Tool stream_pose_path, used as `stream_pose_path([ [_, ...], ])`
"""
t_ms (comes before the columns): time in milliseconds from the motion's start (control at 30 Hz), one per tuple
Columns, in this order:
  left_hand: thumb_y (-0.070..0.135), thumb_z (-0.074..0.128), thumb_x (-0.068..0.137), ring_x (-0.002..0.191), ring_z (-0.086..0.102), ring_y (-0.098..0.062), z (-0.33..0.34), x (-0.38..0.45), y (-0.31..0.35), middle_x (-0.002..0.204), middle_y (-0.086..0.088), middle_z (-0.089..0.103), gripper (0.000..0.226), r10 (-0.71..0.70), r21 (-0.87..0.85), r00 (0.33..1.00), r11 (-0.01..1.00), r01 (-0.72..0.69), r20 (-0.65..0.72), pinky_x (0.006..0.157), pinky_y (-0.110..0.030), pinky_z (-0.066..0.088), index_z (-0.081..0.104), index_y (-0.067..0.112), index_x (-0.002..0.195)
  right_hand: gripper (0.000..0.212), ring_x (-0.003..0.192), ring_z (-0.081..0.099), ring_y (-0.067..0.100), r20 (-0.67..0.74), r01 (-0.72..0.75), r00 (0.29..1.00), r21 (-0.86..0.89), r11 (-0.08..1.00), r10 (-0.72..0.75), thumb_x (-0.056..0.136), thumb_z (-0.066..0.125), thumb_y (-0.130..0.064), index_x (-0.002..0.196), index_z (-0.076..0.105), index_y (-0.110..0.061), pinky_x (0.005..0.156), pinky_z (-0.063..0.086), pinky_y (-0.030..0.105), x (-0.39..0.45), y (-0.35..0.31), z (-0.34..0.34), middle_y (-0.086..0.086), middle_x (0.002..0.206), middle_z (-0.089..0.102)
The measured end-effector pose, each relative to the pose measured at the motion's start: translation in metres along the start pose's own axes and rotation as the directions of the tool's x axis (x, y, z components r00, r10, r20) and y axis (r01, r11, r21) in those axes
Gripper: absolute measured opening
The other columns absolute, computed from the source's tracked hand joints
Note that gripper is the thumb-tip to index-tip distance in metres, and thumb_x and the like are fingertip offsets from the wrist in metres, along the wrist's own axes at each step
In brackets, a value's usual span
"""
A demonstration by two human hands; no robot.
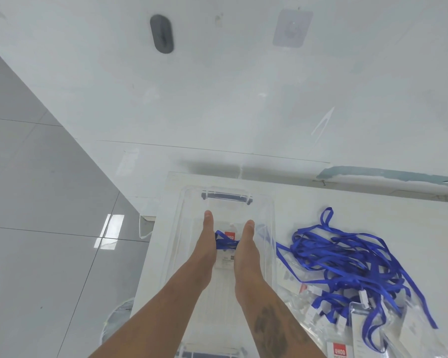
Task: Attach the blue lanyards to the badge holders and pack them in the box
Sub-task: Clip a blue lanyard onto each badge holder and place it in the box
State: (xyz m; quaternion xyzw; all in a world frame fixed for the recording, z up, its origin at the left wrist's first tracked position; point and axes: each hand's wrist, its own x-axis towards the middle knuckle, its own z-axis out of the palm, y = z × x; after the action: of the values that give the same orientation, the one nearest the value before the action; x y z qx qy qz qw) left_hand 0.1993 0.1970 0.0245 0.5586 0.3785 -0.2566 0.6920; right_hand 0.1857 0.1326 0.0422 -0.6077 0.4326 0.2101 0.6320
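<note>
- Both hands reach down into the clear plastic box (pixel 268 218), w/ a badge holder (pixel 228 250) and its bunched blue lanyard (pixel 226 243) between them.
- Left hand (pixel 206 241): seen edge-on, fingers straight, pointing to the box's far end; palm side touches the lanyard bundle's left end. Can't tell whether the thumb curls under.
- Right hand (pixel 247 244): same pose, fingers straight, palm side against the bundle's right end.
- Lanyard bundle runs across the box, left to right, over the holder.
- Badge holder lies flat, mid-box; long axis runs along the box, near to far; red label at its far end.
- Box: long axis runs away from the person, at the table's (pixel 373 202) left edge; dark latch handle (pixel 226 197) at its far end.
- Right of the box, on the table: tangled pile of blue lanyards (pixel 347 257), one strand trailing up to the box's right wall.
- Near right corner: more badge holders (pixel 367 321) in clear sleeves, partly under the pile; white clips (pixel 364 298) visible.
- Left of the table: grey tiled floor (pixel 36 202).
</note>
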Motion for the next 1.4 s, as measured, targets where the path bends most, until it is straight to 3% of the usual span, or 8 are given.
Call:
stream_pose_path([
  [167, 0.068, 0.020, 0.095, 0.095, 0.053, -0.016, 0.008, 0.004, -0.004, 0.078, 0.007, 0.060, 0.061, -0.004, 0.010, 1.000, 1.000, 0.004, 0.027, 0.112, -0.040, 0.029, 0.054, 0.020, 0.079, 0.057, 0.119, 0.052, 0.019, 0.071, 0.007, 0.997, 0.038, 0.999, -0.009, 0.095, 0.027, -0.067, 0.115, 0.057, -0.024, 0.113, 0.031, 0.040, -0.026, -0.013, -0.020, 0.001, 0.122, 0.062],
  [333, 0.067, 0.020, 0.096, 0.078, 0.053, -0.010, 0.009, -0.004, 0.002, 0.075, 0.009, 0.059, 0.059, 0.017, 0.060, 1.000, 0.998, -0.017, -0.002, 0.112, -0.037, 0.026, 0.051, 0.021, 0.075, 0.068, 0.133, 0.041, 0.019, 0.087, -0.010, 0.996, 0.037, 0.999, 0.006, 0.094, 0.027, -0.069, 0.145, 0.039, -0.026, 0.112, 0.024, 0.038, -0.039, -0.018, -0.032, -0.003, 0.144, 0.047],
  [433, 0.066, 0.020, 0.097, 0.108, 0.055, -0.014, 0.005, -0.016, 0.002, 0.115, 0.005, 0.059, 0.056, 0.058, 0.091, 0.998, 0.994, -0.058, 0.010, 0.117, -0.039, 0.021, 0.055, 0.024, 0.109, 0.052, 0.111, 0.049, 0.011, 0.124, 0.018, 0.992, 0.081, 0.997, -0.028, 0.094, 0.031, -0.068, 0.124, 0.048, -0.030, 0.104, 0.026, 0.031, -0.048, -0.016, -0.041, -0.009, 0.117, 0.055],
  [533, 0.073, 0.022, 0.092, 0.145, 0.030, -0.020, -0.003, -0.031, 0.005, 0.157, 0.002, 0.034, 0.074, 0.085, 0.124, 0.996, 0.989, -0.085, 0.011, 0.119, -0.040, 0.017, 0.029, 0.030, 0.152, 0.032, 0.113, 0.047, 0.009, 0.128, 0.076, 0.988, 0.116, 0.990, -0.091, 0.094, 0.034, -0.066, 0.111, 0.044, -0.041, 0.106, 0.026, 0.029, -0.065, -0.016, -0.051, -0.014, 0.110, 0.053],
  [700, 0.071, 0.028, 0.093, 0.139, 0.038, -0.017, -0.009, -0.060, 0.011, 0.152, 0.009, 0.040, 0.071, 0.227, 0.155, 0.974, 0.963, -0.222, -0.017, 0.113, -0.038, 0.024, 0.036, 0.029, 0.150, 0.063, 0.137, 0.040, 0.007, 0.169, 0.194, 0.962, 0.127, 0.973, -0.214, 0.096, 0.031, -0.061, 0.148, 0.041, -0.027, 0.121, 0.022, 0.038, -0.098, -0.021, -0.086, -0.013, 0.147, 0.047],
  [900, 0.045, 0.044, 0.100, 0.096, 0.061, -0.006, 0.013, -0.124, 0.010, 0.104, 0.016, 0.060, 0.027, 0.501, 0.177, 0.865, 0.849, -0.498, 0.032, 0.074, -0.020, 0.042, 0.060, 0.026, 0.111, 0.039, 0.114, 0.061, 0.005, 0.001, 0.449, 0.894, 0.037, 0.893, -0.449, 0.103, 0.036, -0.043, 0.119, 0.066, -0.024, 0.105, 0.045, 0.037, -0.127, -0.023, -0.155, -0.013, 0.115, 0.069],
  [1100, 0.040, 0.052, 0.098, 0.108, 0.063, -0.010, 0.069, -0.164, -0.024, 0.112, 0.019, 0.065, 0.017, 0.617, 0.243, 0.785, 0.754, -0.610, 0.056, 0.099, -0.039, 0.049, 0.064, 0.035, 0.108, 0.024, 0.106, 0.064, 0.010, -0.089, 0.599, 0.787, -0.127, 0.791, -0.611, 0.103, 0.044, -0.030, 0.099, 0.067, -0.033, 0.090, 0.050, 0.032, -0.116, -0.018, -0.257, -0.012, 0.103, 0.070],
  [1400, 0.039, 0.052, 0.097, 0.105, 0.063, -0.011, 0.179, -0.186, -0.089, 0.104, 0.018, 0.067, 0.018, 0.601, 0.271, 0.799, 0.774, -0.573, -0.027, 0.099, -0.042, 0.049, 0.066, 0.033, 0.107, 0.023, 0.100, 0.064, 0.007, -0.019, 0.604, 0.783, -0.218, 0.767, -0.622, 0.101, 0.046, -0.033, 0.097, 0.069, -0.036, 0.086, 0.050, 0.030, -0.080, -0.010, -0.400, -0.017, 0.099, 0.072],
])
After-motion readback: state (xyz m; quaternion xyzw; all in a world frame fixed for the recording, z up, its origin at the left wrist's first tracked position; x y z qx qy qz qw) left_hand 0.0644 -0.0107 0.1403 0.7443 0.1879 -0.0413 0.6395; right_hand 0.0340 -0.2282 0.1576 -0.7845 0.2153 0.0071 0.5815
